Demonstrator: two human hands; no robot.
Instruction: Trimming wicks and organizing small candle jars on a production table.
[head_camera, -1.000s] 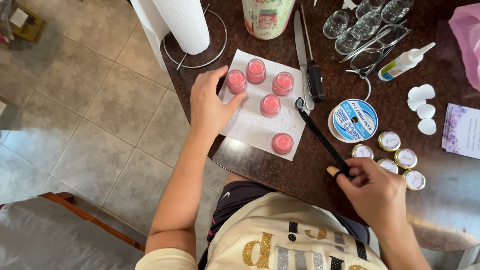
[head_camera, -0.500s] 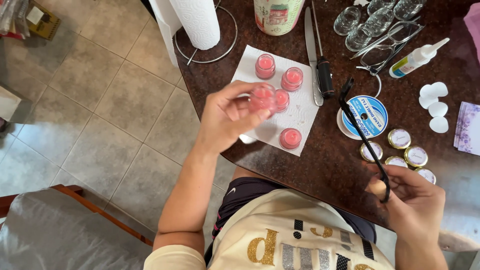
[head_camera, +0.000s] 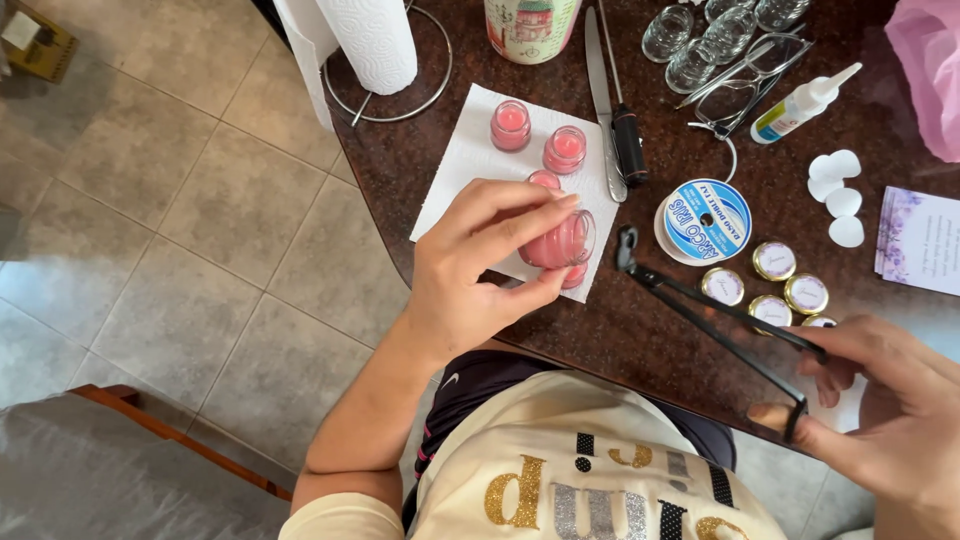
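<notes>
Left hand: your left hand (head_camera: 470, 270) is partly curled, thumb below and fingers above, grasping a small glass jar (head_camera: 565, 242) of pink wax, tipped on its side above the near edge of the napkin.
Right hand: your right hand (head_camera: 890, 420) is closed in a pinch around the rear end of long black tweezers (head_camera: 715, 310); their tips reach toward the held jar but stay apart from it.
Jar: clear, round, smooth glass; opaque pink filling.
Napkin: a white paper napkin (head_camera: 470, 165) lies flat on the tabletop, carrying two upright pink jars (head_camera: 538, 138); a third shows partly behind your fingers.
Tabletop: dark brown, glossy, rounded at the corner (head_camera: 420, 150).
Spool: a round blue-and-white spool (head_camera: 705, 220) lies just beyond the tweezers.
Lids: small gold-rimmed round lids (head_camera: 775, 285) cluster near your right hand.
Knife: a black-handled knife (head_camera: 612, 110) lies beside the napkin.
Paper roll: textured white paper towel (head_camera: 370, 40) stands on a wire holder.
</notes>
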